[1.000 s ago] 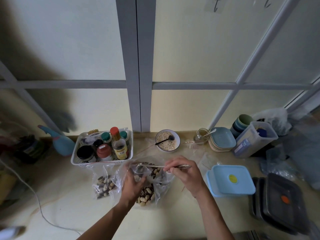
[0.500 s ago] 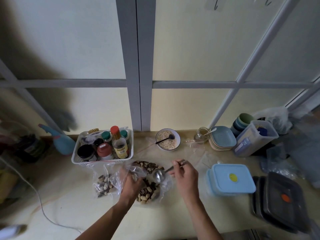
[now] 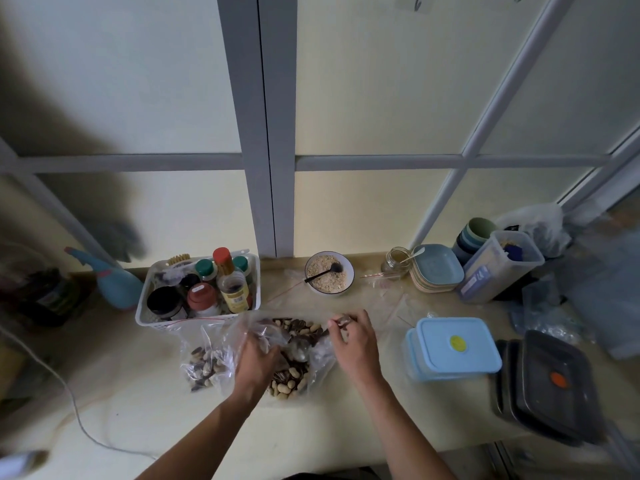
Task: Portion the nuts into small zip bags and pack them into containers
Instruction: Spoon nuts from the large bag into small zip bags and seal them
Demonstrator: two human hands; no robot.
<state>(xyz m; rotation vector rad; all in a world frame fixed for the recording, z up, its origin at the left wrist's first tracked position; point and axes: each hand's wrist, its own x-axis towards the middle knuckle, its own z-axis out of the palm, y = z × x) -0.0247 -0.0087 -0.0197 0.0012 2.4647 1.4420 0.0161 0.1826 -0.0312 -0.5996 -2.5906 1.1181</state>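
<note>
A person stands at a pale yellow worktop [image 3: 145, 417], both hands apart over a heap of mixed nuts [image 3: 289, 375] at the centre. The left hand [image 3: 254, 358] grips the thin clear film of a zip bag [image 3: 256, 329], holding its mouth up. The right hand [image 3: 356, 344], at 3 o'clock of the heap, pinches the handle of a metal spoon [image 3: 301, 348] whose bowl dips among the nuts.

The bag looks light, limp and slippery; it likely needs holding by the stiffer zip rim to stay open. The nuts are small, hard, loose and likely to roll and spill.

A filled bag [image 3: 204, 367] lies at 9 o'clock of the heap. At 3 o'clock sit rigid pale blue lidded containers [image 3: 453, 344]; beyond them, black containers [image 3: 554, 382]. At 12 o'clock stands a round white bowl [image 3: 329, 271] of oats.
</note>
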